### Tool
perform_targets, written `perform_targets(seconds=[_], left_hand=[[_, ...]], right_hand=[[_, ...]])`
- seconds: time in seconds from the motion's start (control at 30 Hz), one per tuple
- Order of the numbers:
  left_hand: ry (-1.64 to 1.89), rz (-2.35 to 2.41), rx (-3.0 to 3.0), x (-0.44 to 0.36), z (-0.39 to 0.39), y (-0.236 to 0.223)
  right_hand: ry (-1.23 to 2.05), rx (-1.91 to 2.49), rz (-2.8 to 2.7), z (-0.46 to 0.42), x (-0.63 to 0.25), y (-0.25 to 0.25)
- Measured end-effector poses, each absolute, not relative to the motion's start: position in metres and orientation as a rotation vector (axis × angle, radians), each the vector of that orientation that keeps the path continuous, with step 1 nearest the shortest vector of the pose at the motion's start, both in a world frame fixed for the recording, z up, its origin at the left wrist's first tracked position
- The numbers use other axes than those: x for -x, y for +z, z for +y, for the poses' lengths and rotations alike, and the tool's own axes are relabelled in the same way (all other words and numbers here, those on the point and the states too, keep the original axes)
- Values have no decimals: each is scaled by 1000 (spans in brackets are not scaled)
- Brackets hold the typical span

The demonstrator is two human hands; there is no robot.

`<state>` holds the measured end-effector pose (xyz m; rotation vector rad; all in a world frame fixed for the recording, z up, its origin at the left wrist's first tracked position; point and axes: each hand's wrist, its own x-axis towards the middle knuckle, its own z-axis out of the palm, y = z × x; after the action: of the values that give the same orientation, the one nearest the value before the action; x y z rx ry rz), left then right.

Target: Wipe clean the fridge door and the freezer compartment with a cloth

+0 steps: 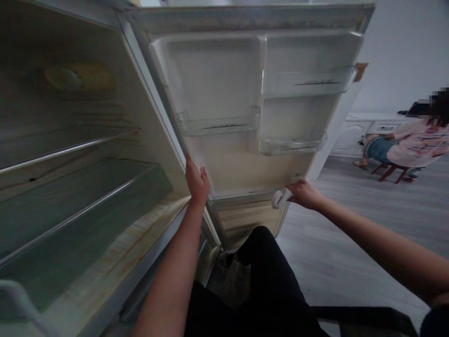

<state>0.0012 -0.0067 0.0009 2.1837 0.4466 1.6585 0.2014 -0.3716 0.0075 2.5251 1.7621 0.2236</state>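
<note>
An empty fridge stands open in front of me, its door (245,159) swung wide to the right. My left hand (197,182) rests flat against the door's inner panel near the hinge side, fingers stretched upward. My right hand (304,194) is closed round a small white cloth (281,198) and presses it against the lower right corner of the door's inner panel. Clear plastic door bins (218,125) sit above both hands and hold nothing.
The fridge interior (80,196) at left has glass shelves and a stained floor. A person sits on a stool (410,145) at far right beside a white cabinet (354,135). Grey wood flooring spreads to the right. My dark-trousered knee (263,252) is below the door.
</note>
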Motion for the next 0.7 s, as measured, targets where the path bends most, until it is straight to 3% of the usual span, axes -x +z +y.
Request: perform_targets(seconds=[0.33,0.7], left_hand=[[1703,406,-2155,-17,-19,7],[1697,303,-2365,10,-9,43]], right_hand=[[683,-2759,1836,-258,-137,-36],[787,-2459,2310,-145,-32,-68]])
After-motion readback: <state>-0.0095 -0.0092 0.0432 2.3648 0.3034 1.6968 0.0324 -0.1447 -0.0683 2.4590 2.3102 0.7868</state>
